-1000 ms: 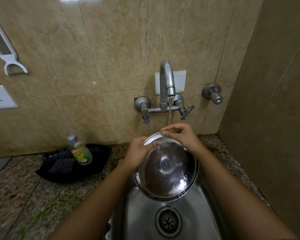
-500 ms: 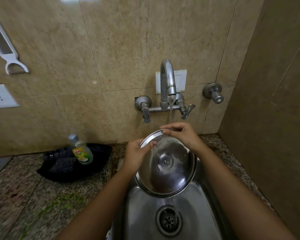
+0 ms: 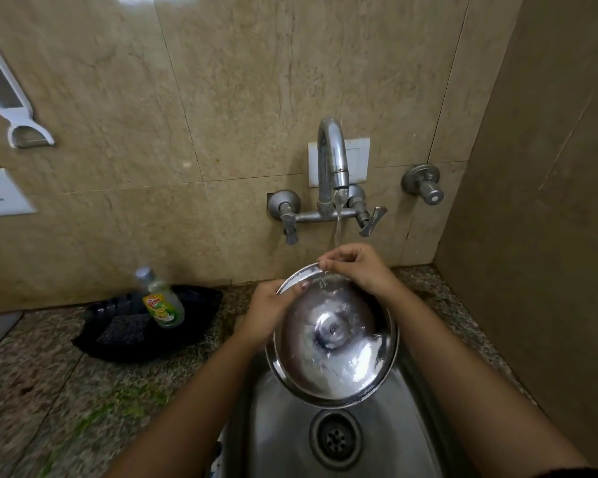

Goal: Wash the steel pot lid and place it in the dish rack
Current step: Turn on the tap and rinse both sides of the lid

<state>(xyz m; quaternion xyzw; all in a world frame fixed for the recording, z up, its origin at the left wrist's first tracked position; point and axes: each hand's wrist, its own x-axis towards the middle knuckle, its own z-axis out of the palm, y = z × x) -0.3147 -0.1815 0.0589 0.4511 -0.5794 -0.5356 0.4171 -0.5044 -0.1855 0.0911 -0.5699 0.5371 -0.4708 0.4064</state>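
Observation:
The round steel pot lid [image 3: 332, 336] is held tilted over the steel sink [image 3: 280, 439], its inner side facing me. My left hand [image 3: 266, 312] grips the lid's left rim. My right hand [image 3: 356, 267] pinches the top rim, right under the running tap [image 3: 332, 157]. A thin stream of water [image 3: 338, 225] falls onto my right hand and spreads across the lid. No dish rack is in view.
A drain [image 3: 335, 439] lies below the lid. On the granite counter [image 3: 49, 391] to the left sits a black tray [image 3: 194, 326] with a dish soap bottle [image 3: 161, 300] and a scrubber [image 3: 125, 327]. A peeler [image 3: 7, 94] hangs on the tiled wall. A side wall closes in on the right.
Both hands have kept hold of the lid and tilted it a little; water now sheets over more of its inner face. My right hand has shifted slightly along the top rim.

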